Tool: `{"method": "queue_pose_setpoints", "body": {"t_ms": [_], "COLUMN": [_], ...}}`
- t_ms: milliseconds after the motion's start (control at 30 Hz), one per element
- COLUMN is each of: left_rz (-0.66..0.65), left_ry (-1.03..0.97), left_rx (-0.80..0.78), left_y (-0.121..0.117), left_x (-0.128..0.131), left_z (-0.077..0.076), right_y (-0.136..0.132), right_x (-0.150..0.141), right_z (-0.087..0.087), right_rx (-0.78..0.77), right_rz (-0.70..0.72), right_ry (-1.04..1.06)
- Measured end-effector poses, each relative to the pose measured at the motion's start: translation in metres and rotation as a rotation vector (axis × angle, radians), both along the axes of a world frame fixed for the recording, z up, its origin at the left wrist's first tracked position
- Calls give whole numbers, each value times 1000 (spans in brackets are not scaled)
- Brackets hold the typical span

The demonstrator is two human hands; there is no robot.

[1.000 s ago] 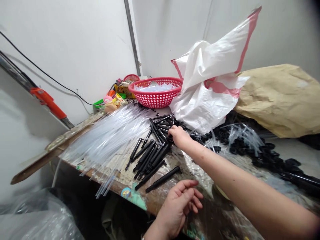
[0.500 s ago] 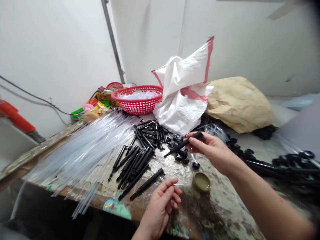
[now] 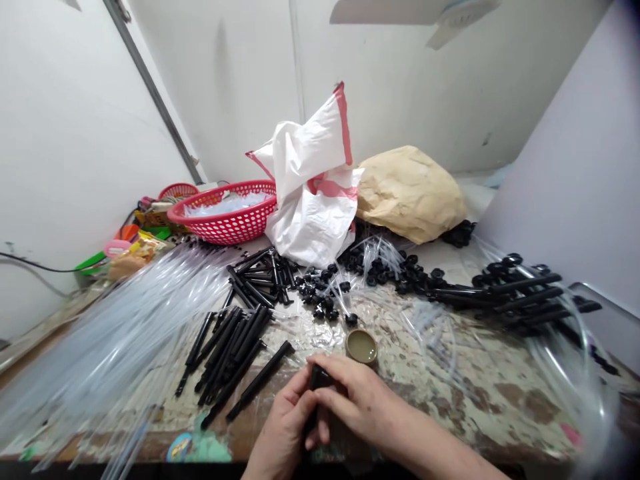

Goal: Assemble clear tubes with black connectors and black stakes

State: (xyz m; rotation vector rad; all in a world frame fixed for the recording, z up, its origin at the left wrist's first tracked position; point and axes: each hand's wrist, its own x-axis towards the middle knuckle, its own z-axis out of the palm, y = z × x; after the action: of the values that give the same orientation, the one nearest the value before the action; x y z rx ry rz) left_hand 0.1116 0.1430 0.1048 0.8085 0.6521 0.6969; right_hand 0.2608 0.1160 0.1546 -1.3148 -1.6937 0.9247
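Observation:
Close to the table's front edge, my left hand (image 3: 287,423) and my right hand (image 3: 353,393) come together around a black tube (image 3: 319,380). Fingers of both hands are closed on it, and much of the tube is hidden by them. Just beyond my right hand stands a small round cup (image 3: 361,347) of murky liquid. A single black tube (image 3: 261,381) lies to the left of my hands, beside a pile of similar black tubes (image 3: 235,353). Small black fittings (image 3: 325,303) are heaped behind the cup.
Long clear plastic tubes (image 3: 115,320) cover the left side. Behind stand a red basket (image 3: 225,230), a white sack (image 3: 313,220) and a brown paper bundle (image 3: 413,193). Black assemblies with clear hoses (image 3: 525,293) lie at the right. A pale panel (image 3: 565,180) rises there.
My right hand has brought the black tube down and toward me, to my left hand. My left hand has closed on it too. The view has turned to the right.

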Motion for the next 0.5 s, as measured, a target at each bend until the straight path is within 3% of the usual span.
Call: {"method": "queue_pose_setpoints", "body": {"t_ms": [100,200,267,333,400,500], "left_rz": [79,187,195,178,165,163], "left_ry": [10,2,-1,2,11,17], "left_rx": [-5,4,6,0,-14,-34], "left_y": [0,1,1,1,1,1], "left_x": [1,4,5,5,5,4], "left_z": [0,3,5,5,4,2], "right_y": [-1,2,7,13,19,24], "right_x": [23,69,107,142,167,180], "right_z": [8,5,-7,-23,-38,-51], "right_rx": [55,19,21,47,66,69], "right_rz": [-51,-269,-461,-551,-578,-566], "right_ry": [-58,-137,-232,-363,-487,-565]}}
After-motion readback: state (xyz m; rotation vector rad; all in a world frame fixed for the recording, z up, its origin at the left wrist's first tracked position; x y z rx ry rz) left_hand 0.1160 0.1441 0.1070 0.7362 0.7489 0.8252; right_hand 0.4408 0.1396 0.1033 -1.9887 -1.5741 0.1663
